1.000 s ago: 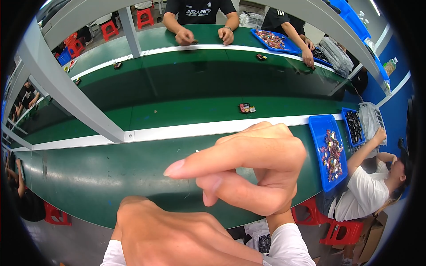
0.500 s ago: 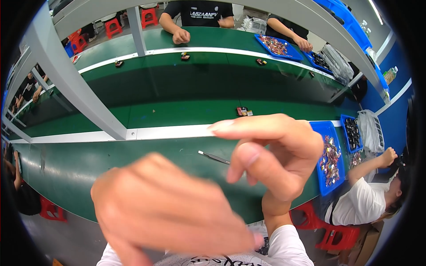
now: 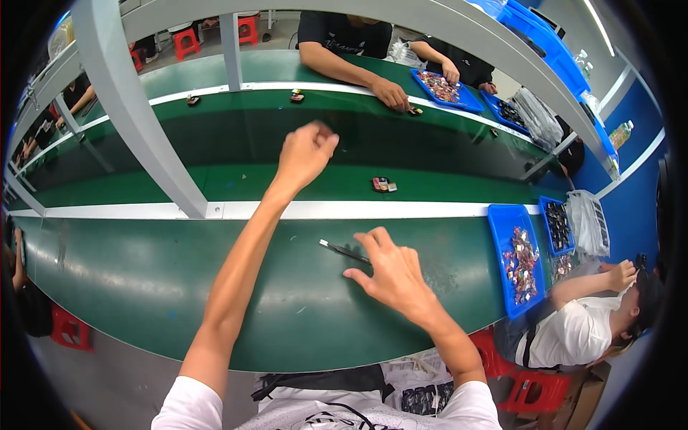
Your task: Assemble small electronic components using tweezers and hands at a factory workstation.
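Observation:
My left hand (image 3: 304,154) reaches far out over the dark moving belt (image 3: 215,143), seen from the back with its fingers curled shut; nothing shows in it. A small dark and red part (image 3: 383,185) lies on the belt to its right, apart from the hand. My right hand (image 3: 387,272) hovers low over the green table (image 3: 143,272) with fingers spread. Its fingertips are at the near end of a thin dark tool (image 3: 344,251) lying flat on the table; I cannot tell if they touch it.
A grey frame post (image 3: 136,122) slants across the left. Blue trays of small parts (image 3: 519,261) (image 3: 559,226) stand at the right by a seated person in white (image 3: 573,330). Across the belt, people in black work beside another blue tray (image 3: 441,86). Red stools stand below.
Both hands were close to the camera. My left arm has stretched out over the belt, and my right hand has dropped to the table by the thin tool.

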`<control>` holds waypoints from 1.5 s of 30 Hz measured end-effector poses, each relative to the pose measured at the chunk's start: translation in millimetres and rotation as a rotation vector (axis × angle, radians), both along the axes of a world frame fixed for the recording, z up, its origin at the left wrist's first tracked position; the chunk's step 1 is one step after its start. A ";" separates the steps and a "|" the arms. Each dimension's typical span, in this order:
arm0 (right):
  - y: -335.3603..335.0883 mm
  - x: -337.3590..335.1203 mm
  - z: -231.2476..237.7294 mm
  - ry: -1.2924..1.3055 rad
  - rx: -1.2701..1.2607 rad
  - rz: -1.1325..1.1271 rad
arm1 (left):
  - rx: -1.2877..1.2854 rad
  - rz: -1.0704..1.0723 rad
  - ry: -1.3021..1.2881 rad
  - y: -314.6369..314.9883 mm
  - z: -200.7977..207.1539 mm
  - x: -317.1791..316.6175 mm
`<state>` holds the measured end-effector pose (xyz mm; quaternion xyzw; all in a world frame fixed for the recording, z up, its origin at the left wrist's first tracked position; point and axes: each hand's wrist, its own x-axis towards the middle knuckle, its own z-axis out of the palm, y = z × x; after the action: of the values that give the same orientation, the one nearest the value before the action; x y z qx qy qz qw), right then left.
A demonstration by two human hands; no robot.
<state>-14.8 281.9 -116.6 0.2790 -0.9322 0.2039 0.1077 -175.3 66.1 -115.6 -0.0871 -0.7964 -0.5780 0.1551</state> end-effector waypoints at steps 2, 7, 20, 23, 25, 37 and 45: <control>9.2 4.2 -21.7 -0.025 0.024 -0.005 | -0.080 -0.099 -0.224 9.5 -26.8 -11.9; 8.8 3.8 -38.0 -0.161 0.031 0.037 | -0.054 -0.245 -0.375 40.9 -49.8 -32.4; 39.2 -20.3 -22.7 -0.948 -0.795 0.142 | -0.610 -0.043 -0.213 68.6 -73.0 -49.0; 56.5 -29.4 -7.9 -1.071 -1.138 0.242 | -0.246 -0.093 -0.400 57.7 -46.6 -20.9; 56.0 -29.6 0.2 -1.070 -1.220 0.249 | -0.132 -0.140 -0.420 40.4 -39.7 3.3; 16.1 -43.9 3.6 -0.360 -0.990 -0.001 | 0.375 0.046 -0.301 5.3 -69.3 142.2; 28.8 -39.9 -15.8 -0.364 -0.858 0.111 | 0.334 -0.053 -0.286 -0.6 -74.3 143.1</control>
<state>-54.7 310.8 -132.4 0.2182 -0.7512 0.6219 0.0369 -32.2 65.5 -189.9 0.0020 -0.7009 -0.7123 0.0376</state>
